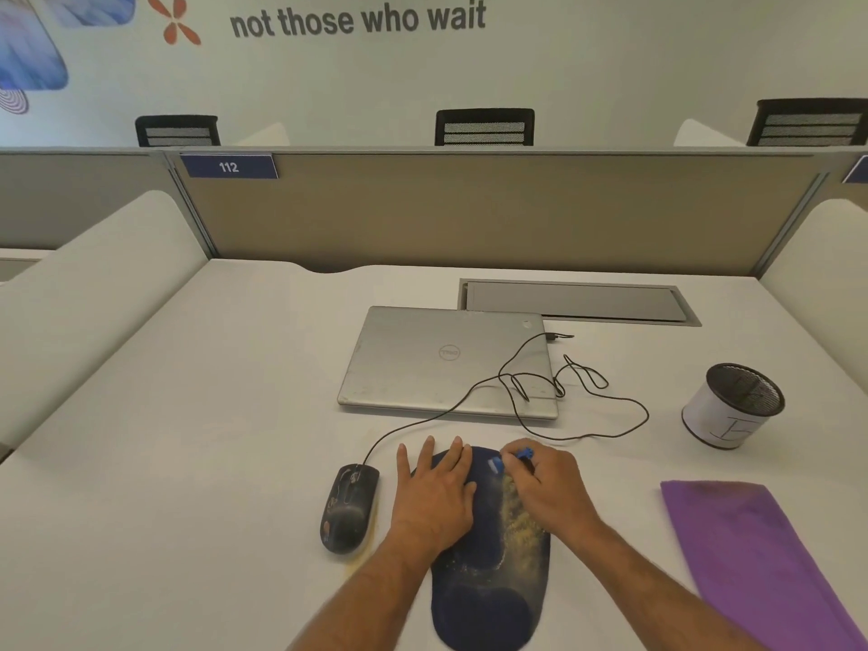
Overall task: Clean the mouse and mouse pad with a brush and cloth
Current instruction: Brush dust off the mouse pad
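Note:
A dark blue mouse pad (484, 599) lies near the desk's front edge, with yellowish dust spread over its right side. My left hand (437, 491) presses flat on the pad's upper left part, fingers spread. My right hand (545, 486) is closed on a small blue brush (509, 459) at the pad's upper right, bristles touching the pad. A black wired mouse (347, 509), smeared with dirt, sits on the desk just left of the pad. A purple cloth (761, 556) lies flat to the right.
A closed silver laptop (422, 364) sits behind the pad, with the mouse cable (582, 397) looping over its right corner. A mesh pen cup (735, 406) stands at the right. A cable tray lid (573, 300) and a partition (469, 209) lie behind. Yellow dust lies on the desk beside the mouse.

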Demonstrator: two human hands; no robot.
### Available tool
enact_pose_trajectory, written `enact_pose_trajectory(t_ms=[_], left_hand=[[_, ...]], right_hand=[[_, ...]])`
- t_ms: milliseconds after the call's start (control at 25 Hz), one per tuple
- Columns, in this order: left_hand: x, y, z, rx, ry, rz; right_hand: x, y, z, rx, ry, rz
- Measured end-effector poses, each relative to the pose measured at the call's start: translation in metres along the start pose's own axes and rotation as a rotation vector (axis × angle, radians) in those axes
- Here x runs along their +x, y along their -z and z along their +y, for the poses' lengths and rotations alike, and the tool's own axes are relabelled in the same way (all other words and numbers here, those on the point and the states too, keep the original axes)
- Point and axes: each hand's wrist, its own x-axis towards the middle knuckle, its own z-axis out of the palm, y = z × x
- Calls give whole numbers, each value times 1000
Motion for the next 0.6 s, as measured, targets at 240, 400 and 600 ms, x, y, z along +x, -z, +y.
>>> enact_pose_trajectory(t_ms=[240, 400, 600], left_hand=[[2, 2, -1, 12, -2, -27], [3, 5, -1, 27, -12, -50], [4, 8, -2, 39, -22, -76]], right_hand=[[3, -2, 3, 27, -41, 47], [5, -2, -2, -52, -69, 9], [8, 0, -2, -20, -88, 21]])
